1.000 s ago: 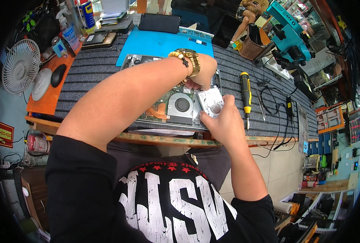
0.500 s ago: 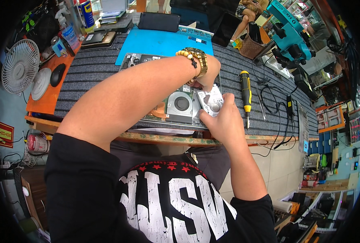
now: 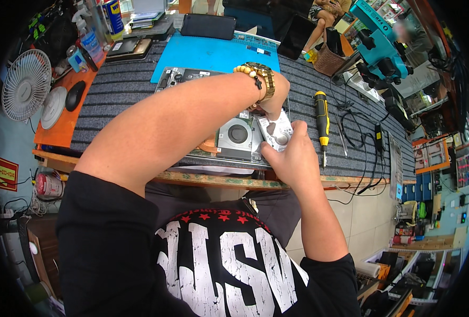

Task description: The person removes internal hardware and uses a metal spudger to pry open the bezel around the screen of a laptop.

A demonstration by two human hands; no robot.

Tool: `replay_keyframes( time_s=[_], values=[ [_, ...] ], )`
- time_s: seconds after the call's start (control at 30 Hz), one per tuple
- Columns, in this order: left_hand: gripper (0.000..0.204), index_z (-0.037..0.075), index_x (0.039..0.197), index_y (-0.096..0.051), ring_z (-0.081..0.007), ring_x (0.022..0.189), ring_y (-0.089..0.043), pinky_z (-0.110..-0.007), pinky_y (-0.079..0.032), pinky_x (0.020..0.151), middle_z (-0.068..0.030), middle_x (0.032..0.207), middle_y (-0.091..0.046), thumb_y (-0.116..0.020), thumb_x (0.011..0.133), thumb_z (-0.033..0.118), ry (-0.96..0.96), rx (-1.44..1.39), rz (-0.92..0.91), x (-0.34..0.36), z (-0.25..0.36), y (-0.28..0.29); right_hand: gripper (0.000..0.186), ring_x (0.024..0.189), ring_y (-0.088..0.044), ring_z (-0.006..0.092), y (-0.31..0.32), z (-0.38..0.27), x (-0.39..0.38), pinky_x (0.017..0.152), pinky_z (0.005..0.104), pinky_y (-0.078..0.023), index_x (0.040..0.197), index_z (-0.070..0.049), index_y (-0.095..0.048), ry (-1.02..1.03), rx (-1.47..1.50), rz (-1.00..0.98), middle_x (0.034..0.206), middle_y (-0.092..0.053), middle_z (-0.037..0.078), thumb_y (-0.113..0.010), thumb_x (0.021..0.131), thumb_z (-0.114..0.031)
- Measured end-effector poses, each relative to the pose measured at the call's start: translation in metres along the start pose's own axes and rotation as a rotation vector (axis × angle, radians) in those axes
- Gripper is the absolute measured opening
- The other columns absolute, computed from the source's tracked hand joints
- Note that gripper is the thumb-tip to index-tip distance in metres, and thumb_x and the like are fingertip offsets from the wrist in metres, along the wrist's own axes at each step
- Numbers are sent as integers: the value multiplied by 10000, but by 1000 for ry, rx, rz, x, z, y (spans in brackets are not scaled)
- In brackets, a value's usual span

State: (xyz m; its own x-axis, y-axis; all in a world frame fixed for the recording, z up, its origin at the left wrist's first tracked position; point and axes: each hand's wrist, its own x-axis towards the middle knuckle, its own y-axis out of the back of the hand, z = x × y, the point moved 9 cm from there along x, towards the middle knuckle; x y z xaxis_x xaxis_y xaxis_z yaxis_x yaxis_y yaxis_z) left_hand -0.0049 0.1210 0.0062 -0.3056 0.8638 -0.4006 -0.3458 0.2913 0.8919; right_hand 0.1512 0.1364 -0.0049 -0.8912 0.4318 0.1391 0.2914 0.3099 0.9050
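A silver hard drive (image 3: pixel 277 132) lies tilted over the right front corner of an opened laptop (image 3: pixel 197 153). My right hand (image 3: pixel 293 153) is closed on its near right side, the thumb along the near edge and the fingers wrapped round the right. My left arm crosses over the laptop, a gold watch and bead bracelets at the wrist. At the drive's far end, my left hand (image 3: pixel 278 94) bends down with its fingers curled against it; most of those fingertips are hidden behind the wrist. Left of the drive sits the laptop's round cooling fan (image 3: pixel 238 133).
A yellow and black screwdriver (image 3: pixel 322 124) and thin tweezers (image 3: pixel 342 136) lie right of the laptop, near tangled black cables (image 3: pixel 364 142). Behind is a blue mat (image 3: pixel 208 55) with a dark phone (image 3: pixel 208 26). A teal microscope (image 3: pixel 380 50) stands at the back right, a white fan (image 3: pixel 26 84) far left.
Both hands keep their places on the hard drive, with barely any movement. The whole view has shifted very slightly.
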Motion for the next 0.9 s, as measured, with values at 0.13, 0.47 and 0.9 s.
replay_keyframes(
  time_s=[0.13, 0.47, 0.9],
  values=[
    [328, -25, 868, -804, -241, 642, -783, -397, -632, 579, -127, 764, -791, -881, 902, 293, 23, -35, -9, -1, -4, 1, 730, 1056, -780, 529, 2, 1, -1, 892, 569, -634, 1253, 73, -502, -5, 19, 4, 1201, -741, 354, -890, 887, -425],
    [230, 28, 978, -830, -200, 747, -791, -381, -634, 714, -80, 871, -851, -768, 1001, 247, -53, -416, 138, -15, -35, -1, 729, 1076, -784, 519, 0, 5, 0, 908, 562, -633, 1265, 74, -520, -13, 52, 1, 1211, -747, 352, -895, 873, -413],
    [234, 30, 1116, -875, -247, 895, -816, -415, -634, 838, -137, 1000, -869, -742, 1044, 209, -51, -554, 370, -41, -49, -16, 660, 1113, -781, 512, 14, 5, 12, 973, 549, -625, 1232, 117, -624, -70, 87, -85, 1176, -769, 348, -868, 865, -375]
  ],
)
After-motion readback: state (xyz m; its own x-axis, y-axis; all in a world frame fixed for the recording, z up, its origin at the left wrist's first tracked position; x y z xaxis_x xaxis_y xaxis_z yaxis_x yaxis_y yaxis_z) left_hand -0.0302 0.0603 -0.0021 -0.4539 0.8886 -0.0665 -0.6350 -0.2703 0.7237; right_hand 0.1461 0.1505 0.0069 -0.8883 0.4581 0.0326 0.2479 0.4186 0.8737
